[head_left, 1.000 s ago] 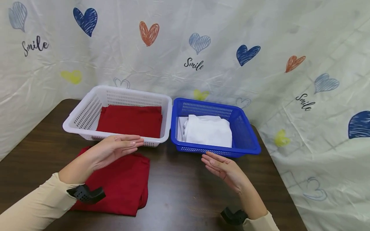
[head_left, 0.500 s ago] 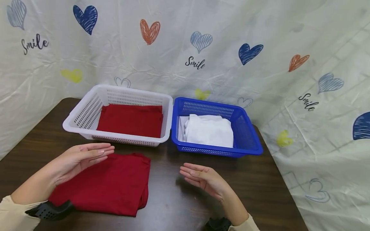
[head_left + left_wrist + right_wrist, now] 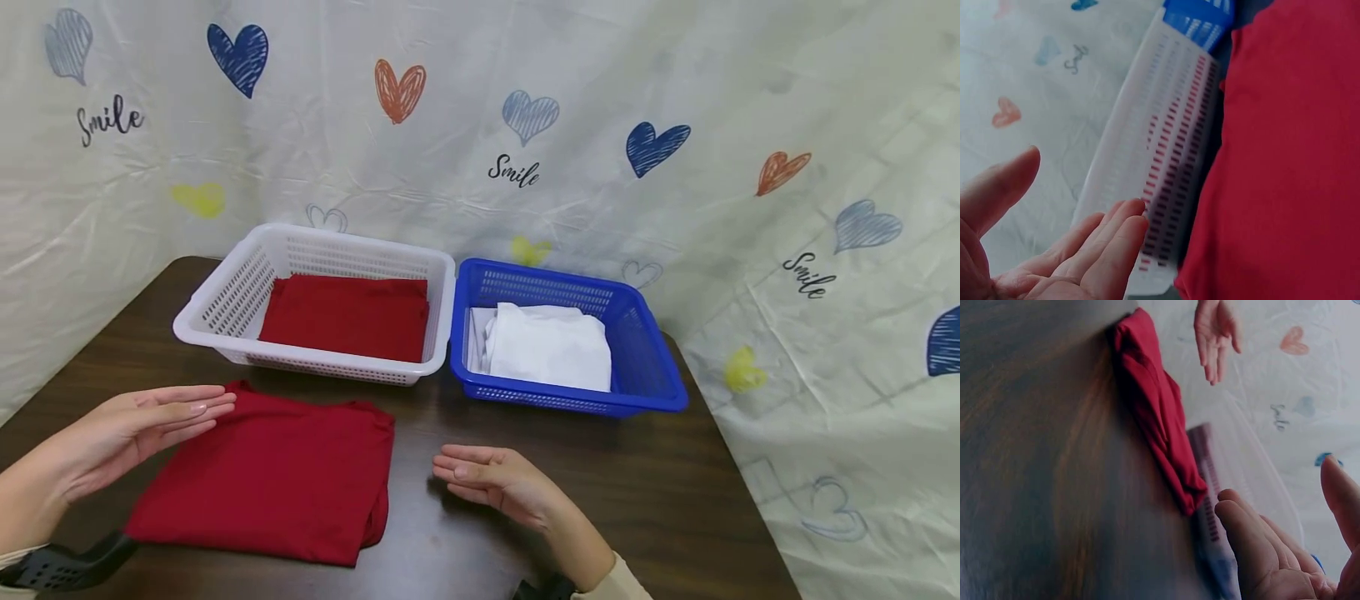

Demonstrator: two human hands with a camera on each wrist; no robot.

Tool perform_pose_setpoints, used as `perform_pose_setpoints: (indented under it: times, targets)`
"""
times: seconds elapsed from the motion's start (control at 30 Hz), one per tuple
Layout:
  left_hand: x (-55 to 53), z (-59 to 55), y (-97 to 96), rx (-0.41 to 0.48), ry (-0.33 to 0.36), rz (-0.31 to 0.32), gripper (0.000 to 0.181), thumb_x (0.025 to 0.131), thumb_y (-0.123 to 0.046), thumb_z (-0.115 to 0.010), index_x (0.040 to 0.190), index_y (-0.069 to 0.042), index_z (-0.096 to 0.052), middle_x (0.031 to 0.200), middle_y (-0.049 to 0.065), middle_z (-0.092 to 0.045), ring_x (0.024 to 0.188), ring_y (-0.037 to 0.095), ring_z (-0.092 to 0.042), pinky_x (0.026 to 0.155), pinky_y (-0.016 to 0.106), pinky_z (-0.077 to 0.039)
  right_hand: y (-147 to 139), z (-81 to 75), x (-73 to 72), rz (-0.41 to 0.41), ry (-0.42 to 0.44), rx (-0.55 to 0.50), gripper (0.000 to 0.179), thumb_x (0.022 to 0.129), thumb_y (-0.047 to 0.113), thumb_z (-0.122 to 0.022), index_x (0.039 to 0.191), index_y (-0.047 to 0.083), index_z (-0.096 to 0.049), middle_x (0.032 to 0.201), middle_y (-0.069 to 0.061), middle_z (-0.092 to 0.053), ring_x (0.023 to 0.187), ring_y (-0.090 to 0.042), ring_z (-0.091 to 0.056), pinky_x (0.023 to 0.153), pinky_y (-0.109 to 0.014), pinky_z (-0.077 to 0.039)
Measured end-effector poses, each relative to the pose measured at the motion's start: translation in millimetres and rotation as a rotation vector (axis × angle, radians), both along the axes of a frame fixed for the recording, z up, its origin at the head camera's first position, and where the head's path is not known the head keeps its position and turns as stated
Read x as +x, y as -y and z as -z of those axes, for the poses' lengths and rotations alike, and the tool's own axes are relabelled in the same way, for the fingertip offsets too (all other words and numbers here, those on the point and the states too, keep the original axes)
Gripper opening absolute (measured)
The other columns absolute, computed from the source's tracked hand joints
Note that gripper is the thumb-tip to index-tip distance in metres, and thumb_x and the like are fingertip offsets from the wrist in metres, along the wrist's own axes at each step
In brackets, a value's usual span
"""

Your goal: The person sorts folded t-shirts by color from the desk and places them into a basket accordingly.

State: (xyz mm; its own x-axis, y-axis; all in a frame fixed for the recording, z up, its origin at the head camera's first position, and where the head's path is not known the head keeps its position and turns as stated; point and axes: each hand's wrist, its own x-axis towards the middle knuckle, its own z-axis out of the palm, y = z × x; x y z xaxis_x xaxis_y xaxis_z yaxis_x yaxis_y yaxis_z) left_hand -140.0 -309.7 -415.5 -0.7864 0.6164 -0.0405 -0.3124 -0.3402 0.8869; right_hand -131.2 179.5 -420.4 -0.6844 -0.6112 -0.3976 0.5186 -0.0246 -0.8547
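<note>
A folded red cloth (image 3: 277, 475) lies flat on the dark wooden table, its fold layers showing along the right edge. Over its upper left corner hovers my left hand (image 3: 127, 433), fingers straight and holding nothing. To the right of the cloth, my right hand (image 3: 502, 487) is held above the table with fingers extended and nothing in them. The right wrist view shows the cloth (image 3: 1157, 412) side-on as a thick folded stack, with the right hand's fingers (image 3: 1254, 544) apart from it. In the left wrist view the left fingers (image 3: 1110, 250) point past the cloth (image 3: 1291, 150).
Behind the cloth stands a white plastic basket (image 3: 330, 365) with folded red cloth (image 3: 348, 317) in it. A blue basket (image 3: 645, 367) beside it holds folded white cloth (image 3: 555, 346). A pale curtain (image 3: 450, 167) with printed hearts hangs behind the dark table (image 3: 675, 492).
My left hand has moved left and down, from near the white basket's front to the cloth's left corner. My right hand has come left and down, away from the blue basket.
</note>
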Motion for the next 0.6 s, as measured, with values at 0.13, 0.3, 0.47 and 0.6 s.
perform_pose_setpoints:
  times: [0.13,0.3,0.47,0.6]
  targets:
    - [1.9,7.2,13.6,0.074,0.034,0.037,0.052,0.107,0.004,-0.02,0.139,-0.012,-0.058,0.141,0.005,-0.06,0.13,0.017,-0.058,0.106,0.03,-0.049,6,1.6,0.2,-0.017,-0.003,0.009,0.058,0.099,0.014,-0.059,0.149,-0.007,-0.037,0.151,-0.023,-0.045,0.134,-0.024,-0.055,0.108,-0.035,-0.047]
    - [3.0,13.3,30.2,0.235,0.075,0.124,0.056,0.107,0.001,-0.011,0.144,-0.007,-0.052,0.146,0.008,-0.056,0.135,0.02,-0.054,0.111,0.031,-0.045,14,4.4,0.1,-0.02,0.01,0.016,0.058,0.099,0.015,-0.06,0.148,-0.006,-0.039,0.15,-0.022,-0.047,0.135,-0.024,-0.054,0.109,-0.036,-0.047]
    - [4.2,18.6,45.9,0.302,0.089,0.173,0.058,0.107,-0.002,-0.006,0.146,-0.005,-0.048,0.148,0.009,-0.053,0.137,0.02,-0.051,0.113,0.031,-0.043,20,9.3,-1.3,-0.024,0.016,0.016,0.057,0.099,0.013,-0.059,0.148,-0.007,-0.038,0.15,-0.023,-0.046,0.136,-0.025,-0.053,0.109,-0.035,-0.047]
    - [5.4,26.0,57.0,0.23,0.077,0.125,0.057,0.108,-0.002,-0.009,0.143,-0.007,-0.053,0.144,0.007,-0.057,0.134,0.017,-0.055,0.11,0.028,-0.046,27,13.0,-1.2,-0.01,0.017,0.027,0.056,0.099,0.012,-0.059,0.147,-0.007,-0.04,0.149,-0.023,-0.048,0.135,-0.025,-0.054,0.109,-0.035,-0.047]
